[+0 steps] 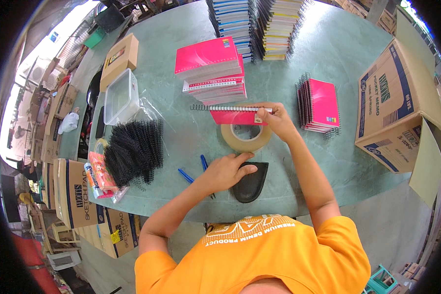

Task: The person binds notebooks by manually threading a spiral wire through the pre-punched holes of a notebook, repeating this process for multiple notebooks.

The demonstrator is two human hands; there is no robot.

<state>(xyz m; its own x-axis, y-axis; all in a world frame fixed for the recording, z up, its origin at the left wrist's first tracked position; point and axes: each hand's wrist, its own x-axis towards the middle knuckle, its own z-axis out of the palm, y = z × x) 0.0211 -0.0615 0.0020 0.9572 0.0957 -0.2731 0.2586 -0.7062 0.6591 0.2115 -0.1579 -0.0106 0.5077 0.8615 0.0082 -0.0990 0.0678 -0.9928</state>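
Notebook (pixel 230 117) pinched in right hand (pixel 278 121), beyond left hand (pixel 225 172).

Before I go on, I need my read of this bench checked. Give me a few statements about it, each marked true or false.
1. The right hand holds a pink notebook. True.
2. The left hand is gripping the blue-handled tool. False: the blue-handled tool lies on the table, left of the left hand.
3. A stack of spiral-bound pink notebooks stands left of the large cardboard box. True.
4. The heap of black coils is at the table's right side. False: the black coils lie on the left.
5. The large cardboard box has its flaps shut. False: they hang open.
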